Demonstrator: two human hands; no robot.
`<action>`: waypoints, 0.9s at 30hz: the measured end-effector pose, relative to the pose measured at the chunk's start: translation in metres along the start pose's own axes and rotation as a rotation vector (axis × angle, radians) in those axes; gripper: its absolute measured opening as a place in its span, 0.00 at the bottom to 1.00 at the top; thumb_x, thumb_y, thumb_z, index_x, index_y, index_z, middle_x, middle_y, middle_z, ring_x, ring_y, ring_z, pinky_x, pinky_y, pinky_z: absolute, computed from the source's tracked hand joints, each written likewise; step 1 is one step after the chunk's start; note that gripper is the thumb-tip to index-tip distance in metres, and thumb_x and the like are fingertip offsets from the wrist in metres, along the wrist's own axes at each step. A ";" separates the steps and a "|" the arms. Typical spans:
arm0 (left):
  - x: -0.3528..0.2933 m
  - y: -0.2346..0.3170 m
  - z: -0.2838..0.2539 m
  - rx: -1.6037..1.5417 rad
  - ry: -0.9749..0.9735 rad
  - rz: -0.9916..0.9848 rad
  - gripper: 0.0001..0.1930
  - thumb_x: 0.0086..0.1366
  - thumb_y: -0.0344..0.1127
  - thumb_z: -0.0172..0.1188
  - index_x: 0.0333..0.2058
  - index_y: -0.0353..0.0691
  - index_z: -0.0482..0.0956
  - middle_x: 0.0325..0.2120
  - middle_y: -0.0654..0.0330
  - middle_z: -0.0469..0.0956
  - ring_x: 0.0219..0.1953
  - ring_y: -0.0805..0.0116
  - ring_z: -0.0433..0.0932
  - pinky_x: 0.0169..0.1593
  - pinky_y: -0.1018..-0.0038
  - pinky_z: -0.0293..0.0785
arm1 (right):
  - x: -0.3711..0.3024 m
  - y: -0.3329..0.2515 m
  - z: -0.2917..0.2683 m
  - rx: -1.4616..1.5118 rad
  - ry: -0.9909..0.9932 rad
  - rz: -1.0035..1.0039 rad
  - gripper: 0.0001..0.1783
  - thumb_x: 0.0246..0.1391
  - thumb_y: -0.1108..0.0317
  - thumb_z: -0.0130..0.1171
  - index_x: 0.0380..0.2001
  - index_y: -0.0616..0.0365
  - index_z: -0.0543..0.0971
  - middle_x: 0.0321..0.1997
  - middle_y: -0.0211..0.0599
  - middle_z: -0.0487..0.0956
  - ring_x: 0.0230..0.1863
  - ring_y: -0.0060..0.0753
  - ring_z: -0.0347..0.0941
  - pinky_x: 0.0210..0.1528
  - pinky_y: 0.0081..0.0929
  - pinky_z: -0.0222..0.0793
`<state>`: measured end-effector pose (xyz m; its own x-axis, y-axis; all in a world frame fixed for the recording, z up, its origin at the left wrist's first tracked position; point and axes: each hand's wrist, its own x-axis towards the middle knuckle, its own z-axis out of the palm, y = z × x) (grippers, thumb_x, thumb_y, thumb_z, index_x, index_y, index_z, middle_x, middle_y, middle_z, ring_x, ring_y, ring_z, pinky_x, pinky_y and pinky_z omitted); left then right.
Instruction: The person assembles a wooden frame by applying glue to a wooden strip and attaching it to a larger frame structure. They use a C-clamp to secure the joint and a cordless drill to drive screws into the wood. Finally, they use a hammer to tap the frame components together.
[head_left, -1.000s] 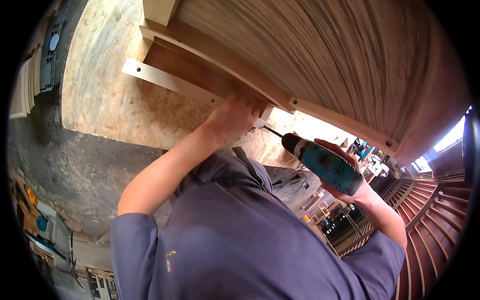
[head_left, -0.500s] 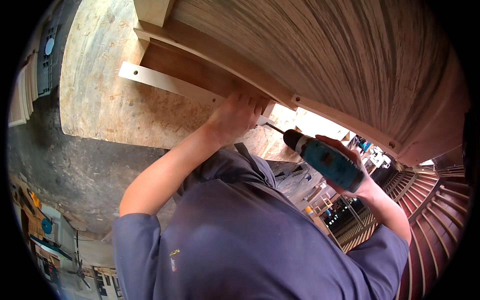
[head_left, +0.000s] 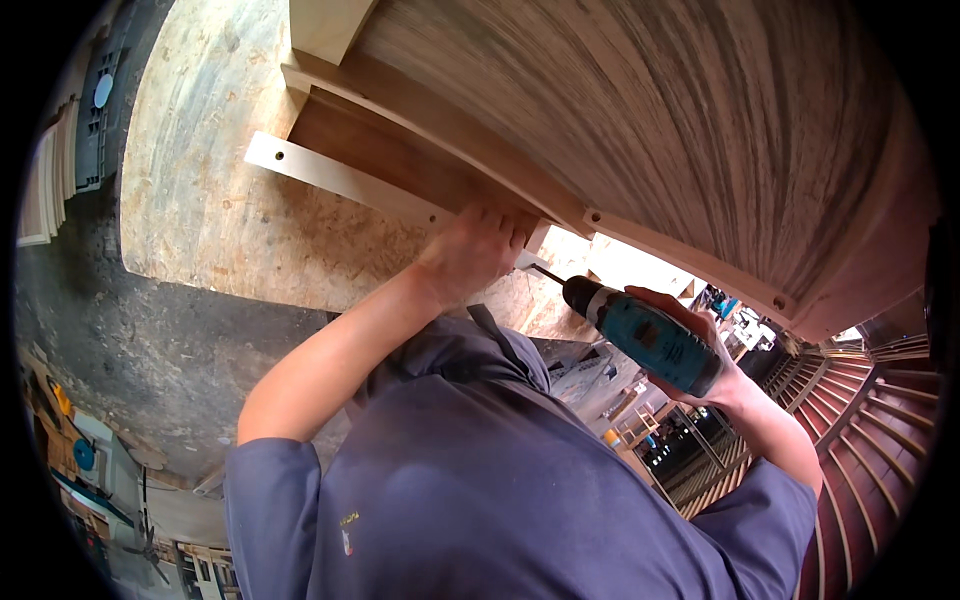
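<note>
My left hand (head_left: 478, 250) presses on the right end of a pale wooden strip (head_left: 340, 180) that lies against a brown wooden frame rail (head_left: 440, 125). A teal cordless drill (head_left: 645, 335) is gripped in my right hand (head_left: 705, 335), and its bit (head_left: 546, 273) points up-left toward the strip's end just beside my left fingers. The bit's tip sits close under my left hand; whether it touches the wood is hidden. Above both hands spreads a large grained wooden panel (head_left: 650, 110).
A chipboard sheet (head_left: 210, 200) lies under the strip, its edge dropping to a grey concrete floor (head_left: 130, 340). My blue shirt (head_left: 480, 480) fills the lower middle. Stacked curved wooden parts (head_left: 870, 420) stand at the right; tools and clutter sit at the lower left.
The drill has edged slightly left, nearer the strip's end. My left hand stays pressed on the strip, and the view has shifted a little.
</note>
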<state>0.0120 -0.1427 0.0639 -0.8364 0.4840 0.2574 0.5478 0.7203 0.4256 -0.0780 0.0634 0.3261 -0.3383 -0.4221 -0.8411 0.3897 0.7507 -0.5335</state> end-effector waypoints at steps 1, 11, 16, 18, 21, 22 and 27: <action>0.000 0.001 -0.001 0.003 0.001 0.001 0.03 0.52 0.37 0.59 0.25 0.47 0.75 0.25 0.65 0.75 0.32 0.68 0.76 0.39 0.71 0.71 | 0.000 -0.001 0.000 0.003 -0.008 0.009 0.56 0.36 0.54 0.76 0.68 0.63 0.65 0.61 0.44 0.78 0.59 0.33 0.75 0.64 0.31 0.66; 0.003 0.000 -0.003 -0.032 0.026 -0.004 0.06 0.52 0.40 0.60 0.27 0.46 0.77 0.26 0.65 0.76 0.33 0.67 0.76 0.38 0.71 0.70 | 0.004 -0.008 0.001 -0.211 0.011 0.042 0.47 0.40 0.62 0.72 0.66 0.58 0.68 0.57 0.45 0.80 0.55 0.37 0.80 0.58 0.31 0.72; 0.003 0.000 0.000 0.067 0.036 0.008 0.07 0.52 0.40 0.60 0.28 0.45 0.77 0.25 0.66 0.75 0.32 0.67 0.76 0.37 0.70 0.70 | 0.007 -0.007 0.003 -0.230 0.050 -0.094 0.42 0.42 0.73 0.65 0.66 0.60 0.68 0.57 0.44 0.80 0.53 0.32 0.79 0.57 0.29 0.71; 0.002 0.001 0.001 0.047 0.007 0.016 0.07 0.52 0.39 0.60 0.28 0.46 0.77 0.25 0.66 0.75 0.32 0.67 0.76 0.37 0.70 0.70 | 0.007 -0.006 0.004 -0.109 0.050 -0.075 0.44 0.42 0.73 0.65 0.67 0.63 0.68 0.58 0.45 0.79 0.53 0.31 0.78 0.58 0.28 0.71; 0.002 0.001 0.002 0.054 -0.110 0.022 0.18 0.57 0.39 0.57 0.46 0.42 0.80 0.29 0.67 0.76 0.33 0.68 0.77 0.39 0.70 0.69 | 0.007 -0.005 0.004 -0.140 0.048 -0.017 0.44 0.42 0.72 0.65 0.67 0.62 0.67 0.57 0.44 0.79 0.52 0.29 0.77 0.57 0.26 0.70; 0.002 0.002 0.001 0.038 -0.101 0.017 0.18 0.57 0.39 0.57 0.46 0.42 0.80 0.29 0.67 0.76 0.33 0.68 0.77 0.39 0.71 0.69 | 0.006 -0.005 0.003 -0.194 0.025 -0.018 0.45 0.42 0.72 0.65 0.68 0.62 0.66 0.57 0.43 0.80 0.52 0.29 0.77 0.57 0.26 0.70; 0.004 0.001 0.002 0.055 0.013 0.012 0.05 0.54 0.38 0.58 0.29 0.47 0.77 0.26 0.65 0.74 0.32 0.67 0.76 0.35 0.70 0.70 | 0.008 -0.007 0.001 -0.294 0.009 -0.051 0.42 0.43 0.73 0.68 0.65 0.56 0.69 0.47 0.42 0.84 0.43 0.35 0.84 0.49 0.28 0.77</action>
<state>0.0088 -0.1388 0.0635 -0.8296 0.4868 0.2735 0.5579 0.7406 0.3745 -0.0834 0.0540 0.3229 -0.3597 -0.4597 -0.8120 0.1076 0.8440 -0.5255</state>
